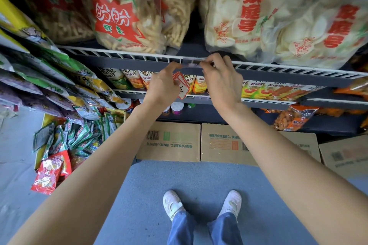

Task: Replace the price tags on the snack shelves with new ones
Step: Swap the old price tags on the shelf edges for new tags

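Observation:
Both my hands are raised to the white wire rail at the front of a snack shelf. My left hand holds a small stack of red-bordered white price tags against its palm, and its index finger reaches up to the left end of a clear tag holder clipped on the rail. My right hand pinches the right end of that holder with curled fingers. A pale tag sits in the holder; its print is too blurred to read.
Large bags of shrimp sticks and white crackers fill the shelf above the rail. Chip tubes stand on the lower shelf. Hanging snack packets crowd the left. Cardboard boxes lie on the floor before my white shoes.

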